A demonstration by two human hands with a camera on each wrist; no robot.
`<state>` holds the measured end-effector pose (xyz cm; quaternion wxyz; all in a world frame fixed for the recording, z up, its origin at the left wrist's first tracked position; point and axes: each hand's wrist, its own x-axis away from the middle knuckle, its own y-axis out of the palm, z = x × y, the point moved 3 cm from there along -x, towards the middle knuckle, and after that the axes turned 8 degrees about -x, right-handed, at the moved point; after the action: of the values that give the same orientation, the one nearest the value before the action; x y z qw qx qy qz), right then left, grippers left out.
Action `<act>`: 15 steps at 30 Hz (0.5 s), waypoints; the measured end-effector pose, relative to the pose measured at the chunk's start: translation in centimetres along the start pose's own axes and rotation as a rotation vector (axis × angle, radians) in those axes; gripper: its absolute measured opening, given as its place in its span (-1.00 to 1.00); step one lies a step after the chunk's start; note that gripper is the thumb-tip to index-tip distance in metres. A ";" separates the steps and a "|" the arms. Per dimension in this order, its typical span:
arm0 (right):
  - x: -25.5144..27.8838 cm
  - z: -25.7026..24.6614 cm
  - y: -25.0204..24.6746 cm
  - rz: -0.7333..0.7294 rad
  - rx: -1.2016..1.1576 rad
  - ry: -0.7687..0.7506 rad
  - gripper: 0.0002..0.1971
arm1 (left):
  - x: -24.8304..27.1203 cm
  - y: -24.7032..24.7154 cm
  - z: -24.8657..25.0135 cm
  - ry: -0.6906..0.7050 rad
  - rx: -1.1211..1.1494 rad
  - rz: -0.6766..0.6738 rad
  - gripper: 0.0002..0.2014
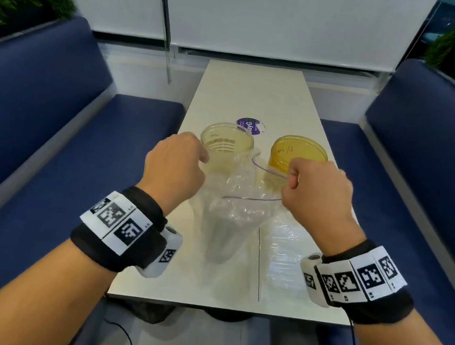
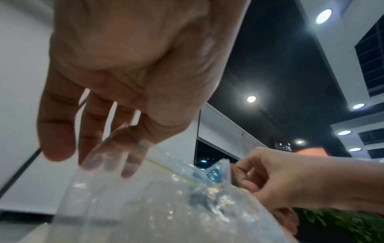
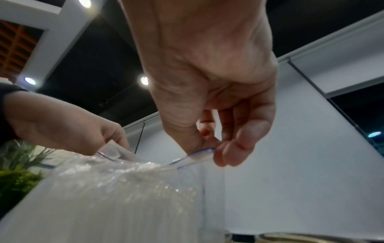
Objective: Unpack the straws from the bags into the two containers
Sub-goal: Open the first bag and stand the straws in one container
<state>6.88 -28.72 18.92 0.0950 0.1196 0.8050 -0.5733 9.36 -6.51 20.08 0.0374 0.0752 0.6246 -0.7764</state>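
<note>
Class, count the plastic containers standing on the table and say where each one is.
2. The clear container stands beyond the left hand; the yellow container stands beyond the right hand. The bag may hide others.

left hand (image 1: 176, 161) pinching, right hand (image 1: 317, 189) pinching

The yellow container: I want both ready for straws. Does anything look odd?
The yellow container appears to still carry its lid, with handwriting on top, while the clear container beside it stands open.
</note>
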 end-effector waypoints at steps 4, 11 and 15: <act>-0.3 0.4 -0.8 -0.050 0.223 0.041 -0.80 | -0.5 -0.3 -1.0 0.014 -0.036 -0.145 -0.45; -1.1 -1.3 0.9 -0.154 0.254 0.051 -0.76 | 0.6 1.1 1.9 0.073 0.165 -0.175 -0.37; -1.6 -0.1 0.5 -0.156 0.216 0.175 -0.81 | 0.5 1.4 1.2 0.071 0.220 -0.159 -0.36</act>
<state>8.59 -28.59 18.99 -0.0338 0.1156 0.7508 -0.6494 8.99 -7.97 18.92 -0.0548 0.0567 0.5404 -0.8377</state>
